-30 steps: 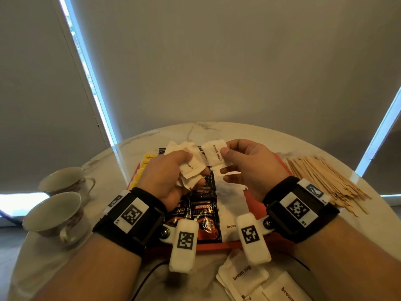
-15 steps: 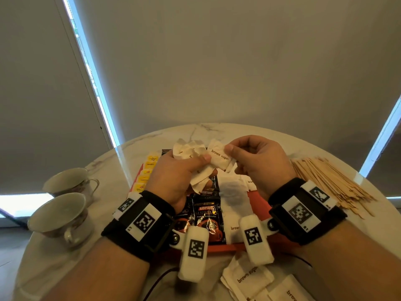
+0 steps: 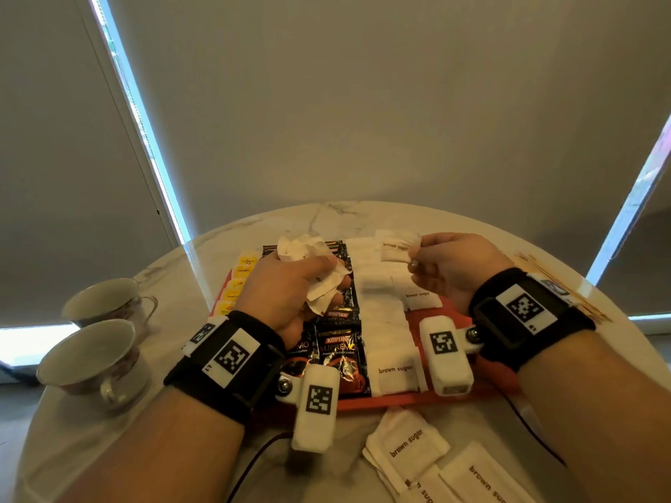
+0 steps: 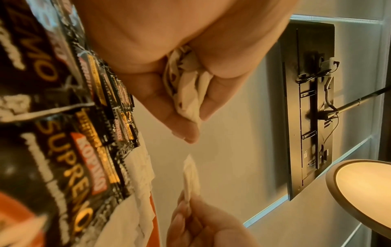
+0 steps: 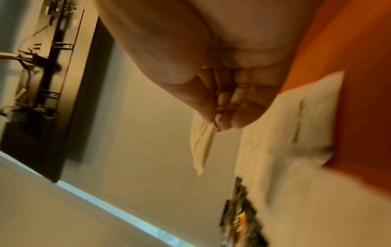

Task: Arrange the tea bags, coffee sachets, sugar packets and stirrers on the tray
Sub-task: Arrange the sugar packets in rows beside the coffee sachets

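flat orange tray holds our rows | left hand clutches crumpled white sugar packets | right hand pinches one white paper packet over tray | next: lay it beside white column

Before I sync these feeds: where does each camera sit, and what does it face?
Head: looks down at the tray; both hands and forearms show.
Left wrist: along the left hand gripping crumpled sugar packets.
Right wrist: along the right hand pinching one sugar packet.
Shared: left wrist and head both show that packet and the coffee sachets.
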Demonstrator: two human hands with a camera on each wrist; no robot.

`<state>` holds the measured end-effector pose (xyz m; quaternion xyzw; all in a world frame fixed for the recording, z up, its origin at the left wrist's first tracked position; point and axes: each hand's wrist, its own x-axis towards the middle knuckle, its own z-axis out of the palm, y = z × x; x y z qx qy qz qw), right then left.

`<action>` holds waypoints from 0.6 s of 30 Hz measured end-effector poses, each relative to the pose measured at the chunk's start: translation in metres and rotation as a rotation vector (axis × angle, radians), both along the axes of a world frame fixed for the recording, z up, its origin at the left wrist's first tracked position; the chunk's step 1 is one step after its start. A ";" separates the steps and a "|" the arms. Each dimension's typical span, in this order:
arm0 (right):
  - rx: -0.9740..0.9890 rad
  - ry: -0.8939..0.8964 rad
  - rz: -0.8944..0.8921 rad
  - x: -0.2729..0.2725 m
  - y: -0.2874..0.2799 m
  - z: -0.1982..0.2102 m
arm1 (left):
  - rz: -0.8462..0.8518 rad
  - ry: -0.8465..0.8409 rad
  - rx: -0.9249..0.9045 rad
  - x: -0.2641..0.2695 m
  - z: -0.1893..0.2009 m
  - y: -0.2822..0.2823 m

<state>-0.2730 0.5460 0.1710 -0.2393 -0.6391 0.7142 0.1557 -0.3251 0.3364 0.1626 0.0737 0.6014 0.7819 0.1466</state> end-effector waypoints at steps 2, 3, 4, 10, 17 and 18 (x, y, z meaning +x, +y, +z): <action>0.066 -0.112 -0.026 0.004 0.011 -0.007 | 0.012 -0.006 -0.011 -0.001 0.000 -0.001; 0.100 -0.166 -0.022 0.007 0.015 -0.011 | 0.016 -0.006 -0.017 -0.002 0.000 -0.001; 0.120 -0.217 -0.017 0.010 0.018 -0.015 | 0.018 -0.005 -0.020 -0.002 -0.001 -0.001; 0.105 -0.398 -0.020 0.019 0.029 -0.024 | 0.034 -0.018 -0.007 -0.002 -0.001 -0.002; 0.154 -0.474 -0.041 0.024 0.031 -0.021 | 0.034 -0.014 0.004 -0.003 0.002 -0.005; 0.156 -0.476 -0.041 0.024 0.030 -0.020 | 0.034 -0.021 0.010 -0.003 0.002 -0.005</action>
